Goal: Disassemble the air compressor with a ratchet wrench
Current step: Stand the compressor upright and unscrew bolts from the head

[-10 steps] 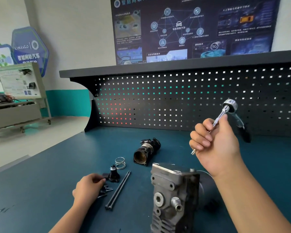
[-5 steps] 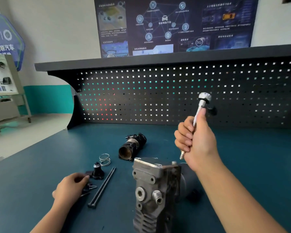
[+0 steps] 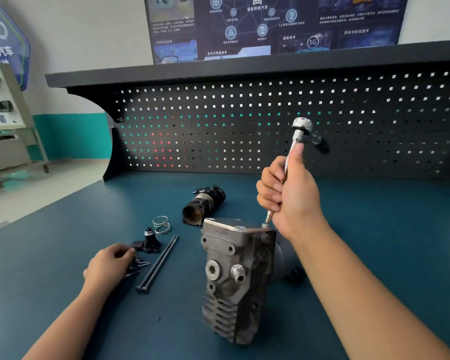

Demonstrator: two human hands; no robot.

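Note:
The grey metal air compressor stands upright on the blue bench, finned end toward me. My right hand grips the shaft of the silver ratchet wrench and holds it nearly vertical, head up. The wrench's lower tip sits just above a bolt head at the compressor's top right corner. My left hand rests on the bench to the left, its curled fingers closed over small dark screws beside a black fitting.
Two long black bolts lie side by side left of the compressor. A wire spring and a black cylindrical part lie behind them. A dark pegboard walls the back of the bench.
My right hand has lowered the wrench, bringing its tip down close to the bolt on the compressor's top. My left hand has stayed on the screws.

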